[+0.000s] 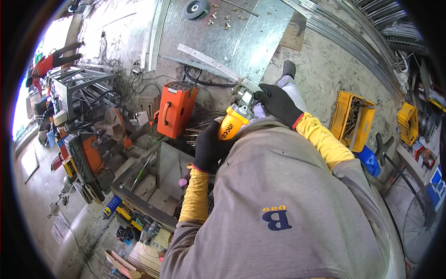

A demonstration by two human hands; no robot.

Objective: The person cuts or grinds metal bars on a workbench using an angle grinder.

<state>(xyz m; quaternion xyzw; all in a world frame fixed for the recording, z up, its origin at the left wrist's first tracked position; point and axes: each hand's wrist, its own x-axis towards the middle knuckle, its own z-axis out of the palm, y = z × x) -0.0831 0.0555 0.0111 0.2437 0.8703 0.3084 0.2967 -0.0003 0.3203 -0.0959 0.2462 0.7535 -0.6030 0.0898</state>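
Note:
My left hand (pixel 210 146), in a dark glove, is wrapped round the yellow body of an angle grinder (pixel 234 124). The grinder's silver head and disc lie across a long, flat metal bar (pixel 204 58). My right hand (pixel 278 102), also gloved, is closed at the near end of this bar, just right of the grinder head. Its fingertips are partly hidden. From there the bar slants up and left, over the edge of a shiny sheet-metal surface (pixel 223 35).
A grinding disc (pixel 195 8) and several small metal pieces (pixel 226 26) lie on the sheet metal. An orange machine (pixel 176 109) stands left of the grinder, by cables. Nearby are a metal-framed bin (pixel 158 186) and yellow crates (pixel 341 116). Another person (pixel 44 65) is far left.

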